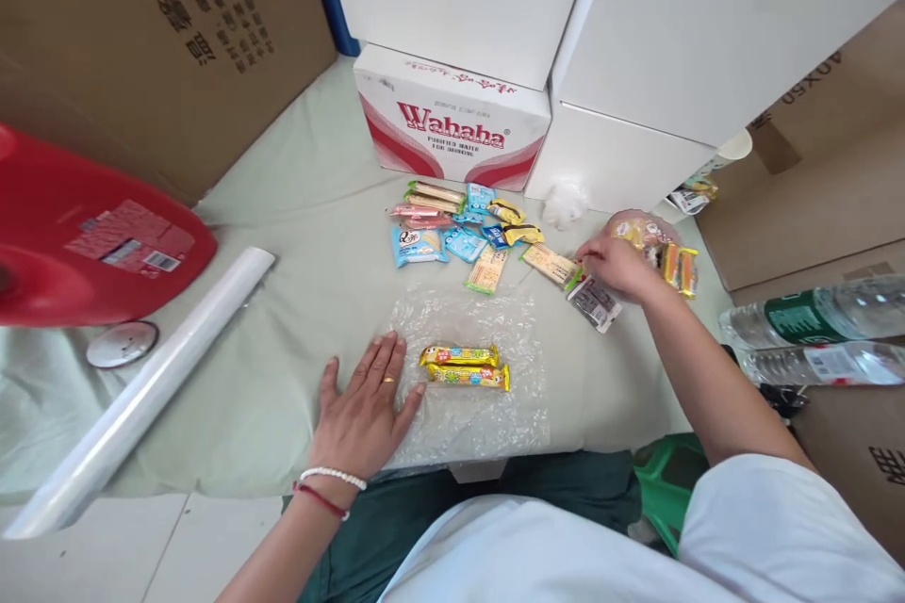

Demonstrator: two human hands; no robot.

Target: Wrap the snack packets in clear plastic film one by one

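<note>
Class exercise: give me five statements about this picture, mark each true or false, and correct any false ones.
1. Two yellow snack bars lie on a clear plastic sheet. True.
2. The left hand is clenched in a fist. False: it lies flat, palm down, at the sheet's left edge.
3. The Wahaha box stands beyond the snack pile. True.
4. The red container is on the picture's right side. False: it is on the left.
5. The right hand is near a cream-and-green pack. True.

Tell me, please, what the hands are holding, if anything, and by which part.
The left hand lies flat, holding nothing. The right hand is at the right end of a pale packet; whether it grips anything cannot be told.
</note>
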